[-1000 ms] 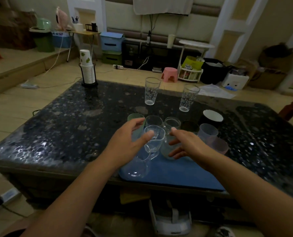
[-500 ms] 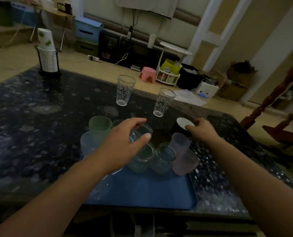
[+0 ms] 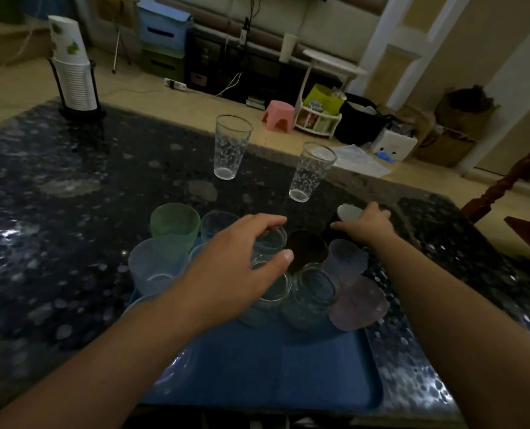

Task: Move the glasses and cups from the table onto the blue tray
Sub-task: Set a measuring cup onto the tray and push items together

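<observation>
The blue tray [image 3: 288,379] lies at the table's near edge. Standing on its far half are several cups: a green one [image 3: 175,222], a frosted pale one [image 3: 152,264], a dark one [image 3: 307,249], a lilac one [image 3: 347,258], a pink one [image 3: 359,305] and small clear glasses. My left hand [image 3: 232,270] reaches over them, thumb and fingers around the rim of a small clear glass [image 3: 271,243]. My right hand [image 3: 365,224] grips a black cup with a white inside [image 3: 348,212] on the table beyond the tray. Two tall patterned glasses [image 3: 231,150] [image 3: 311,171] stand farther back.
A rack of stacked paper cups [image 3: 74,82] stands at the table's far left corner. Another clear glass [image 3: 170,366] shows dimly under my left forearm at the tray's left edge. The dark speckled table [image 3: 56,212] ends just behind the tall glasses. A wooden chair [image 3: 511,187] stands to the right.
My right hand left the tray and reached right to the black cup, closing around it. My left hand set its clear glass among the cups and stays over it. The view swung right.
</observation>
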